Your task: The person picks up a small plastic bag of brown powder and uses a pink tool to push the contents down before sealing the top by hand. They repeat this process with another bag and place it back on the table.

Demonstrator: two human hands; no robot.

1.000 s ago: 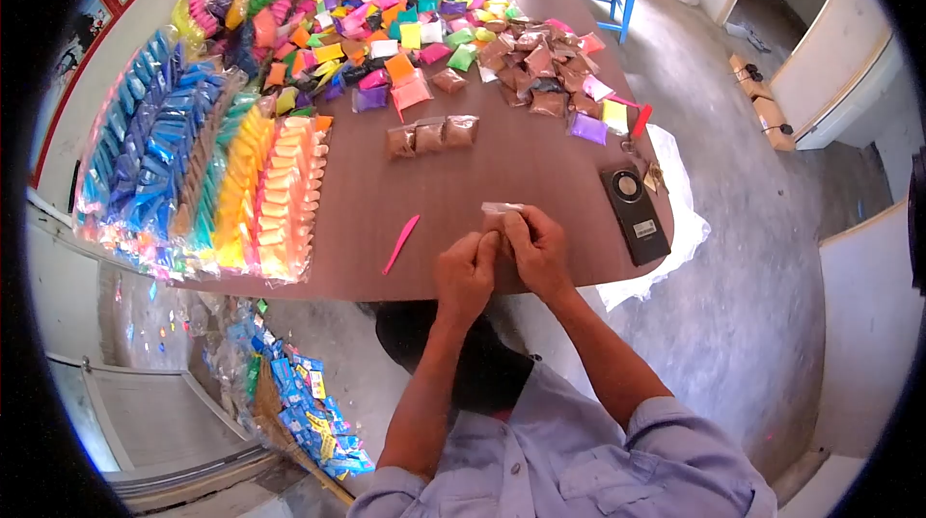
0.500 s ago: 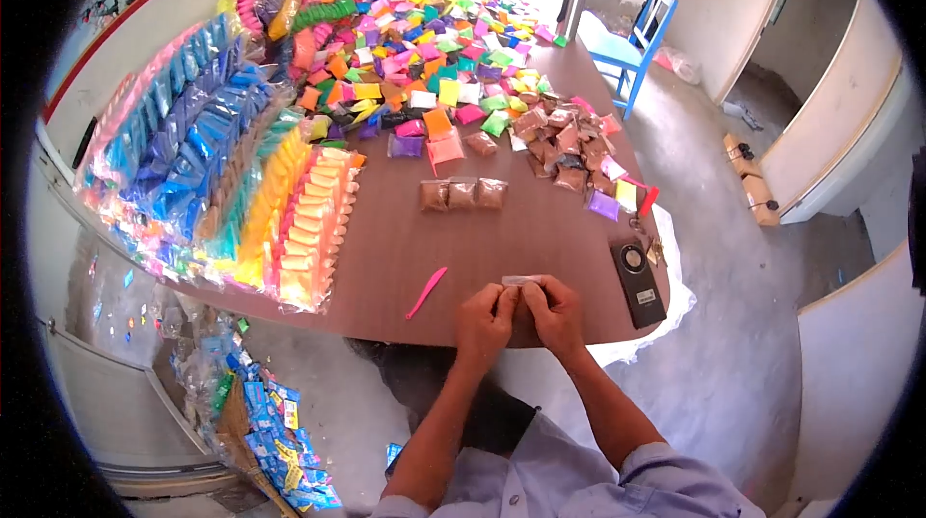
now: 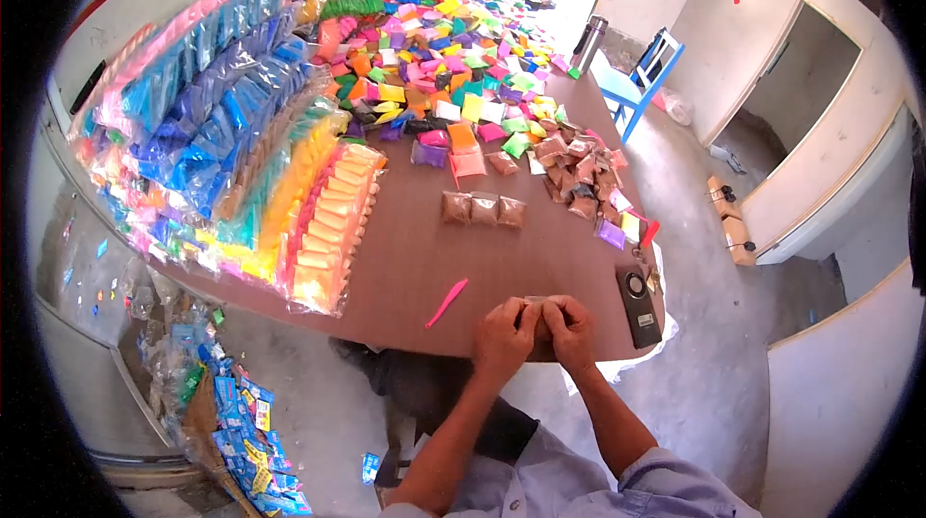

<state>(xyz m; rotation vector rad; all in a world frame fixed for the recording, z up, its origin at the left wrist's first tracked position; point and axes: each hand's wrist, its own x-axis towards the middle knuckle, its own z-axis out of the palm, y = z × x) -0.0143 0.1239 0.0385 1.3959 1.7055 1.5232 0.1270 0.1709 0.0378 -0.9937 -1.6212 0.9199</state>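
Note:
At the table's front edge, my left hand [image 3: 503, 337] and my right hand [image 3: 571, 335] are close together, both closed with thumbs and fingertips pinching a small clear plastic packet [image 3: 543, 332]. Its contents look brown, though my fingers cover most of it. Beyond my hands, a row of three brown-filled packets [image 3: 484, 209] lies side by side on the table. A pink plastic knife-shaped tool [image 3: 447, 303] rests to the left of my left hand. Right of my right hand lies a black rectangular device [image 3: 639, 308] with a round part near its top.
Overlapping rows of bagged colored packets [image 3: 328, 219] cover the table's left side. A large heap of colorful packets [image 3: 434, 65] spreads at the back, with brown packets [image 3: 579, 171] at the right. A flask [image 3: 589, 43] stands near a blue chair [image 3: 641, 89]. Blue wrappers [image 3: 253, 441] lie below left.
The camera view has shifted, so the table's things sit farther right in it. My fingertips have come closer together along the packet's top edge. The row of three packets stays put.

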